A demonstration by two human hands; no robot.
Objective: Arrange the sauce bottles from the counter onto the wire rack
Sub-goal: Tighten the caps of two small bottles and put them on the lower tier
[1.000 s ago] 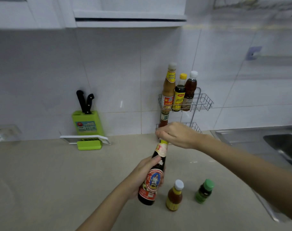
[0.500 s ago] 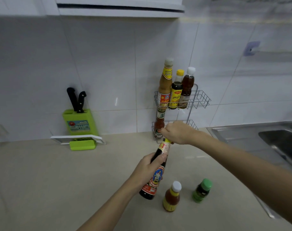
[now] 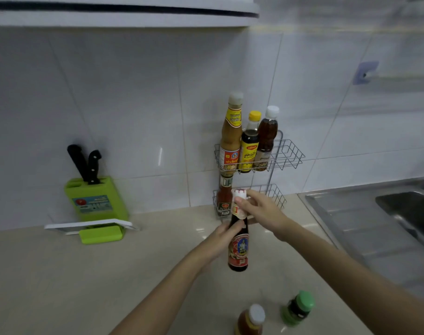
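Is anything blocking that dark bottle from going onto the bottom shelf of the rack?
Nothing visible blocks it. The dark bottle is held just in front of the lower shelf; a red sauce bottle fills only its left end, leaving space beside it.

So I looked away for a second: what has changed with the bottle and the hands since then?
The tall dark bottle has been carried up and forward toward the wire rack and now stands nearly upright. The left hand still holds its body; the right hand has slid off the cap to the neck. The rack's bottles and the two small counter bottles stayed put.
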